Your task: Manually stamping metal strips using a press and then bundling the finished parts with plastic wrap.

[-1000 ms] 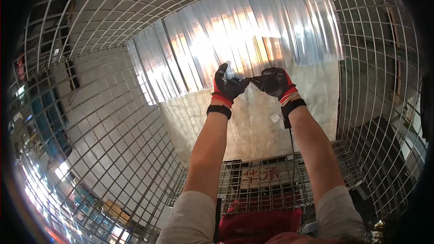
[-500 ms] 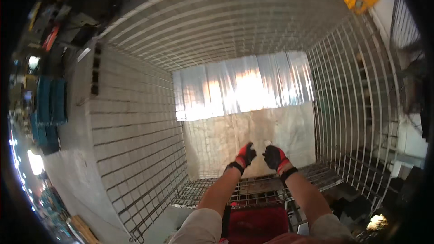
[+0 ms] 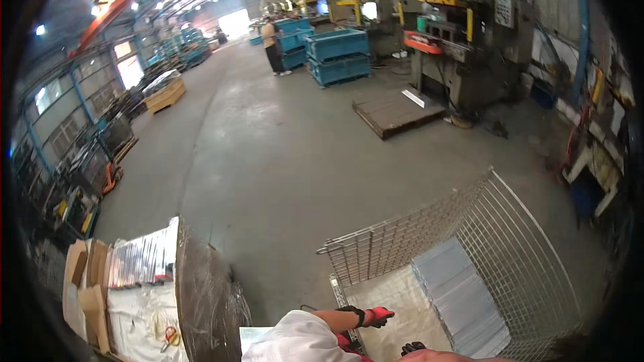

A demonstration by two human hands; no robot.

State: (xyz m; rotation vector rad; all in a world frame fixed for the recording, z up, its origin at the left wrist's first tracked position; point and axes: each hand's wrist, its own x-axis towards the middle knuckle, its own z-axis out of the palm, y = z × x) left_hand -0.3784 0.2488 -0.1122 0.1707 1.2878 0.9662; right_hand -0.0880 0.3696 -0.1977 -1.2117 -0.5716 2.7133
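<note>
My left hand (image 3: 377, 316), in a red and black glove, hovers over the near-left part of a wire mesh basket (image 3: 376, 247). Its fingers are drawn together, and nothing shows in them. Only the dark gloved fingers of my right hand (image 3: 412, 347) show near the lower edge; my arm and the frame's rim hide the rest. Pale lining (image 3: 396, 295) covers the basket's bottom beneath both hands. Beside it, on the right, lie grey flat metal pieces (image 3: 463, 295) in a closely packed layer.
Left of me stands a box (image 3: 178, 275) with shiny metal strips (image 3: 142, 258), cardboard and scissors (image 3: 172, 336). Ahead are a low platform (image 3: 396, 112), a press machine (image 3: 443, 47), blue bins (image 3: 339, 53), a wooden crate (image 3: 164, 95) and a person (image 3: 272, 47) standing in the aisle.
My view has swung up and left, from straight down into the basket to the workshop floor. Both hands now appear lower in the picture, still over the basket.
</note>
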